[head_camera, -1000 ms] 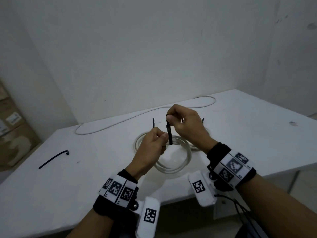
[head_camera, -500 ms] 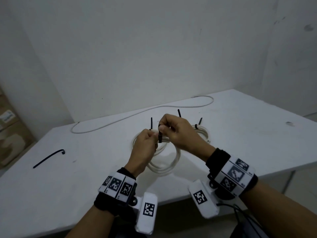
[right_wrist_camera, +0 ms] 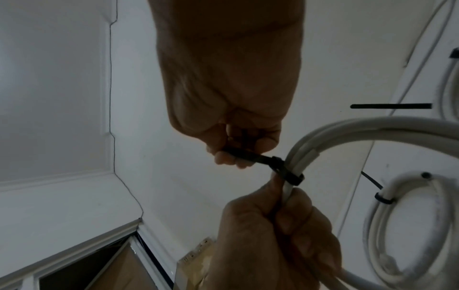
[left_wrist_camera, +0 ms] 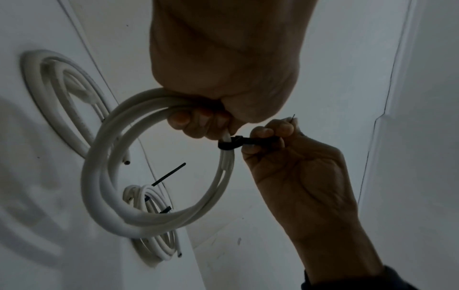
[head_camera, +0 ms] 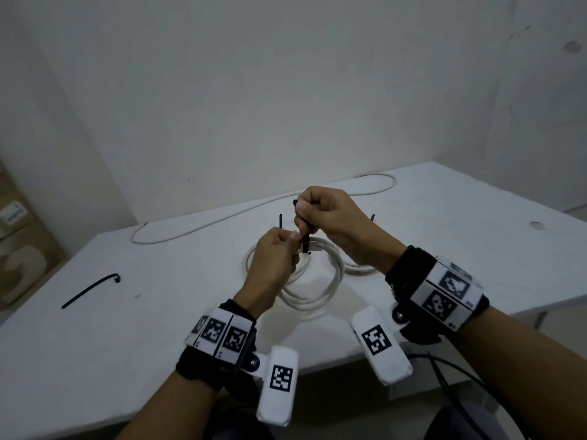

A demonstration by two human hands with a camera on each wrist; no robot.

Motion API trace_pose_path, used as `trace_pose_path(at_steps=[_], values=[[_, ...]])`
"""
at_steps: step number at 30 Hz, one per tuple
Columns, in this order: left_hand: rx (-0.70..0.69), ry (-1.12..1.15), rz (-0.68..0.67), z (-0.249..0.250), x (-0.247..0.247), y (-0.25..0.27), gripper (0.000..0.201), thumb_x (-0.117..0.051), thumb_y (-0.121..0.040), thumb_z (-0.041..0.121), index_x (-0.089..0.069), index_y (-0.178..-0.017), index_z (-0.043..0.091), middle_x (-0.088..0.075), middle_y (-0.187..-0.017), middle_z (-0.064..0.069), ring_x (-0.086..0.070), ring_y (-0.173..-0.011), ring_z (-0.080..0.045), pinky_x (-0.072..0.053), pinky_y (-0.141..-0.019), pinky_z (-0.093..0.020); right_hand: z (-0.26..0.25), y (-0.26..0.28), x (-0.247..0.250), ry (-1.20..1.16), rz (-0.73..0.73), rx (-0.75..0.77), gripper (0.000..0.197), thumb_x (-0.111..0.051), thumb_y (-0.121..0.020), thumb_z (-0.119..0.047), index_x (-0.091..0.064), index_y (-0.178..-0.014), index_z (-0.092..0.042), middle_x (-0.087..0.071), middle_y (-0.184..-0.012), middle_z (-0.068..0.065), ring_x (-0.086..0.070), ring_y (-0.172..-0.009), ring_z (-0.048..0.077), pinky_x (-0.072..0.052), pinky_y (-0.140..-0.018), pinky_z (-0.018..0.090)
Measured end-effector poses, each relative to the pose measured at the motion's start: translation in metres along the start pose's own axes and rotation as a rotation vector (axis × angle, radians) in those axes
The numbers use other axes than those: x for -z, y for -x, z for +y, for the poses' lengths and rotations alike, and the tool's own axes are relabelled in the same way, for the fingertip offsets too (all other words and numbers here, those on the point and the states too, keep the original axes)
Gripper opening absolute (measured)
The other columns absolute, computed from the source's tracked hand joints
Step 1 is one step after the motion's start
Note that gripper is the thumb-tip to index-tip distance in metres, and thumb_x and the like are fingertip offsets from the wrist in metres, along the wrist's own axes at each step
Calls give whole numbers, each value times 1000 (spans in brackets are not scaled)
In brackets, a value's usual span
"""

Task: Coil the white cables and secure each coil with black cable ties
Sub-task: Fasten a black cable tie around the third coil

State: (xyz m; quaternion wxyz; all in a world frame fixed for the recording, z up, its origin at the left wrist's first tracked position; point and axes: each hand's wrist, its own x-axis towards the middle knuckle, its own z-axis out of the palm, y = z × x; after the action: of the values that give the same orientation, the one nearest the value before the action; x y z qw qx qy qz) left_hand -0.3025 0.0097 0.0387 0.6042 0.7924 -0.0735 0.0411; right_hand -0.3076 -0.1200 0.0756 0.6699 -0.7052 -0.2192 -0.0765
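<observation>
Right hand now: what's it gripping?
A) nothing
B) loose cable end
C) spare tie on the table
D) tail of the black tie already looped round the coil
D: the right hand pinches the tail of the black cable tie, which is cinched round the white coil held by the left hand.

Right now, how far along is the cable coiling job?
Done: two tied coils lie on the table. In hand: the left hand grips a third coil while the right hand pulls its black cable tie tight. Left: one loose white cable, one spare tie.
</observation>
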Motion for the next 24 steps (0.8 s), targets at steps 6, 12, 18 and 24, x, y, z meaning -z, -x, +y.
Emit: trace_pose_path(at_steps=[6,12,18,24], values=[[-66,18,-153,-7,-13,21,19,-44,-100,20,-45,-84,11,-44,-55,7,-34,-48,-7,-30,-48,-21,3,-17,18,-139,107,-223,32,-37,-96,0,-42,-67,-12,-47,-62,6,-45,-56,18,-31,-57,27],[56,134,-227,-3,-13,19,13,-44,-100,17,-42,-87,11,-36,-50,7,-28,-46,-10,-23,-43,-22,15,-17,26,-192,102,-330,25,-43,-94,-4,-50,-70,-11,-55,-66,4,-51,-58,16,-40,-60,27],[-61,20,-177,-4,-12,17,26,-51,-95,41,-56,-95,16,-55,-67,2,-44,-53,-10,-34,-45,-17,-2,-10,30,-93,34,-204,17,-53,-96,-15,-53,-81,-9,-65,-72,6,-61,-59,15,-50,-52,24],[-159,-25,-78,-14,-18,13,24,-52,-97,29,-69,-87,15,-66,-78,-2,-53,-58,-10,-37,-45,-14,-5,-8,17,-170,27,-223,20,-42,-100,-10,-47,-81,-8,-64,-72,10,-61,-61,22,-54,-58,29]])
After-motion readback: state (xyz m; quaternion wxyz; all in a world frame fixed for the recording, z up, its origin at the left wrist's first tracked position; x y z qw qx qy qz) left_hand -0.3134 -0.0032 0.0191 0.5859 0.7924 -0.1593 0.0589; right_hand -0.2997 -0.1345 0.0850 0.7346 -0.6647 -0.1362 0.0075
